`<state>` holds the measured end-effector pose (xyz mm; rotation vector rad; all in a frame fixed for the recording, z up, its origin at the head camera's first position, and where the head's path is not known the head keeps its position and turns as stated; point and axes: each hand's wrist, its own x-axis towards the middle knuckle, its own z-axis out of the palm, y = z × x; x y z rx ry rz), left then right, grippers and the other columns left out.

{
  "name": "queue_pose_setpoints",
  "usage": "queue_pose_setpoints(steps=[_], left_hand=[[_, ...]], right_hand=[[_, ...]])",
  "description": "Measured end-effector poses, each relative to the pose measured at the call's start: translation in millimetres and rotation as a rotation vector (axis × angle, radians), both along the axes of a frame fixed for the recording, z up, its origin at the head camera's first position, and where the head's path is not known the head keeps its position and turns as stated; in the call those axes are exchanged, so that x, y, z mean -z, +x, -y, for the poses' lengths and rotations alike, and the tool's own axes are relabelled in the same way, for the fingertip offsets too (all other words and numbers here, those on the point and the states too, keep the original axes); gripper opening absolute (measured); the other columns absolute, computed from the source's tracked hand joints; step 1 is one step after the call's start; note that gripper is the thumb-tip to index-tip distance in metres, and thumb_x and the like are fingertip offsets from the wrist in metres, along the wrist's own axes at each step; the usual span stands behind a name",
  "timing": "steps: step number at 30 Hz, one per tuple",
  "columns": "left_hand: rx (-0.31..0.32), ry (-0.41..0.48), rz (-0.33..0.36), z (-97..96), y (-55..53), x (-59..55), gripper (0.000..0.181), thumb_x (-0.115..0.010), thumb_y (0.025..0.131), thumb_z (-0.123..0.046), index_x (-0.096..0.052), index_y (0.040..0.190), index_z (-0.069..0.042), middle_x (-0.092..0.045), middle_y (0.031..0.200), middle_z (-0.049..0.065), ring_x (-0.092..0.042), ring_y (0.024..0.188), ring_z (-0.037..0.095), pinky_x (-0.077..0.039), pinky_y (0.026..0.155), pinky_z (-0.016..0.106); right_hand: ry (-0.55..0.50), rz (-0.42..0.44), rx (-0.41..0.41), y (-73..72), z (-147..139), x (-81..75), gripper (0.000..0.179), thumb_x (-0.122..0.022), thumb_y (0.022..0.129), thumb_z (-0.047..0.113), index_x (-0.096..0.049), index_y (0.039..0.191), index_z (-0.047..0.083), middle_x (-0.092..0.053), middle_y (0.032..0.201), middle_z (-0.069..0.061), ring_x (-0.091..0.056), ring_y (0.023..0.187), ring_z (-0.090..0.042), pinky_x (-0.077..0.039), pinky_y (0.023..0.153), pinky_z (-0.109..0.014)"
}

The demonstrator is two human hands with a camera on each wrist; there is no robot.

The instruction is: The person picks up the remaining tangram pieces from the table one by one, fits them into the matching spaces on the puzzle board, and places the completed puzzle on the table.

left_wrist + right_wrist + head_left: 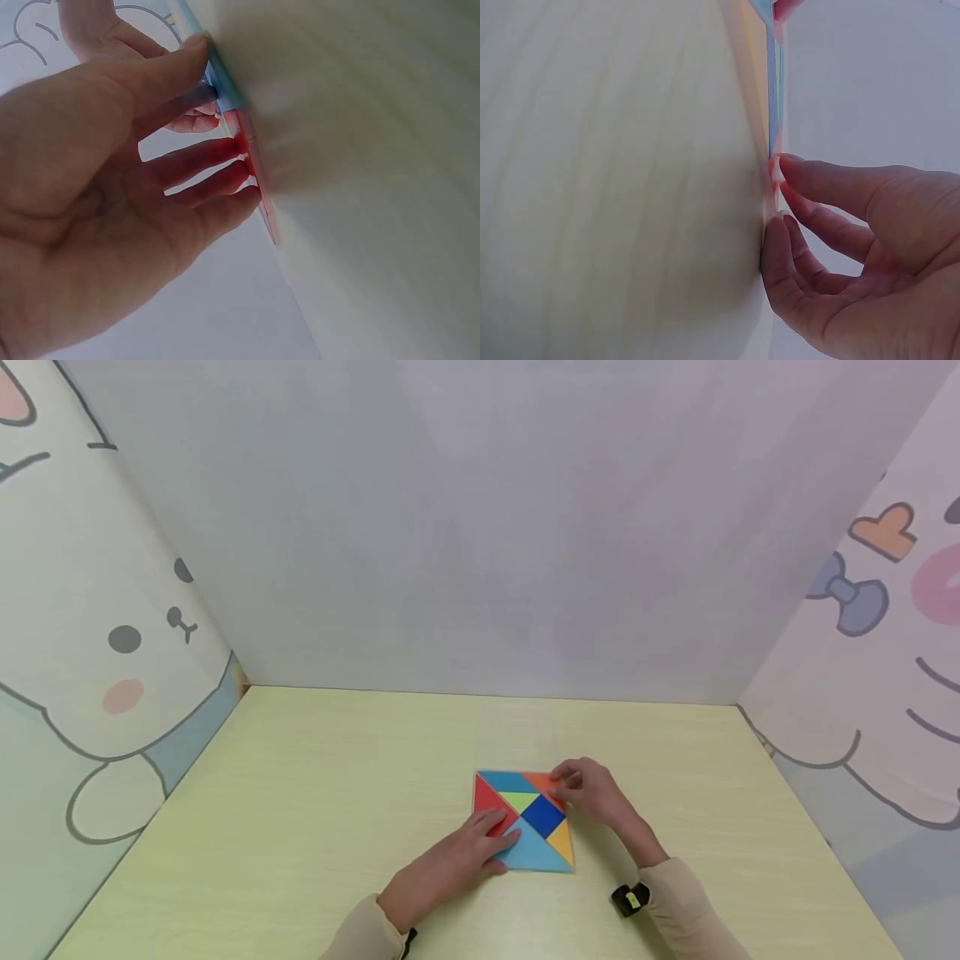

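Note:
A square tangram lies flat on the table in a thin, pale-edged tray. Its pieces are a red triangle (483, 797), a light blue triangle (534, 853), a teal parallelogram (501, 780), a yellow-green triangle (516, 800), a dark blue square (543, 816), a yellow triangle (562, 841) and an orange triangle (537, 779). My left hand (457, 856) rests extended fingers on the red and light blue pieces. With curled fingers, my right hand (595, 789) pinches the orange triangle at the far right corner; its fingers partly cover that piece.
The pale wooden table (300, 810) extends around the tangram. A plain grey wall (480, 527) stands behind, with cartoon-printed panels (112, 610) at both sides. A black wrist device (630, 899) sits at my right cuff.

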<state>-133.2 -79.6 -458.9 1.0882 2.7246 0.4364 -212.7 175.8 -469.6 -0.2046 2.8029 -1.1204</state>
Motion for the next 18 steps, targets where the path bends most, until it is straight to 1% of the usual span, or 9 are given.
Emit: queue_pose_setpoints(steps=[4, 7, 10, 12, 14, 16, 18], left_hand=[[0.000, 0.025, 0.038, 2.7, -3.1, -0.6, 0.054, -0.070, 0.099, -0.028, -0.055, 0.150, -0.017, -0.046, 0.154, 0.008, -0.042, 0.142, 0.025, -0.049, 0.106, 0.029], [-0.017, 0.055, 0.066, 6.0, -6.3, -0.8, 0.053, -0.070, 0.099, -0.028, -0.056, 0.149, -0.018, -0.047, 0.152, 0.007, -0.044, 0.140, 0.023, -0.048, 0.107, 0.030], [-0.029, 0.093, 0.059, 10.2, -9.6, -1.2, 0.050, -0.069, 0.100, -0.026, -0.058, 0.148, -0.016, -0.051, 0.146, 0.007, -0.049, 0.134, 0.021, -0.049, 0.106, 0.029], [-0.039, 0.129, 0.035, 13.0, -11.9, -2.2, 0.047, -0.070, 0.100, -0.025, -0.061, 0.145, -0.014, -0.056, 0.137, 0.007, -0.054, 0.123, 0.018, -0.051, 0.101, 0.026], [-0.054, 0.167, -0.004, 15.6, -14.0, -3.6, 0.042, -0.071, 0.099, -0.022, -0.065, 0.139, -0.012, -0.059, 0.125, 0.005, -0.057, 0.111, 0.016, -0.053, 0.093, 0.023], [-0.083, 0.205, -0.041, 18.4, -16.1, -4.9, 0.037, -0.073, 0.097, -0.019, -0.069, 0.133, -0.010, -0.060, 0.115, 0.003, -0.057, 0.102, 0.014, -0.054, 0.086, 0.021], [-0.120, 0.232, -0.080, 21.4, -17.8, -6.0, 0.032, -0.075, 0.096, -0.017, -0.072, 0.126, -0.007, -0.061, 0.109, 0.003, -0.058, 0.097, 0.014, -0.055, 0.082, 0.021]], right_hand=[[-0.014, -0.012, -0.020, 0.8, -2.6, 0.0, 0.012, -0.077, 0.093, 0.009, -0.074, 0.104, 0.005, -0.066, 0.102, -0.007, -0.064, 0.090, -0.022, -0.059, 0.075, -0.035], [-0.025, -0.026, -0.035, 1.7, -4.5, -0.3, 0.011, -0.075, 0.094, 0.010, -0.074, 0.104, 0.005, -0.067, 0.102, -0.007, -0.064, 0.089, -0.022, -0.058, 0.076, -0.035], [-0.032, -0.038, -0.040, 3.1, -5.5, -0.8, 0.009, -0.074, 0.095, 0.010, -0.073, 0.103, 0.005, -0.068, 0.100, -0.005, -0.065, 0.089, -0.021, -0.058, 0.077, -0.035], [-0.035, -0.043, -0.041, 4.0, -6.6, -0.8, 0.008, -0.073, 0.096, 0.010, -0.071, 0.102, 0.006, -0.068, 0.098, -0.004, -0.065, 0.089, -0.021, -0.058, 0.077, -0.035], [-0.038, -0.046, -0.040, 4.8, -7.4, -0.9, 0.007, -0.073, 0.096, 0.010, -0.070, 0.101, 0.006, -0.068, 0.097, -0.003, -0.065, 0.089, -0.020, -0.058, 0.077, -0.034], [-0.039, -0.054, -0.049, 5.8, -8.7, -0.8, 0.006, -0.072, 0.096, 0.009, -0.069, 0.101, 0.006, -0.067, 0.095, -0.002, -0.065, 0.089, -0.019, -0.058, 0.077, -0.032], [-0.044, -0.065, -0.061, 7.3, -9.8, -1.2, 0.005, -0.072, 0.097, 0.008, -0.068, 0.099, 0.006, -0.067, 0.094, -0.002, -0.064, 0.087, -0.018, -0.057, 0.076, -0.030]])
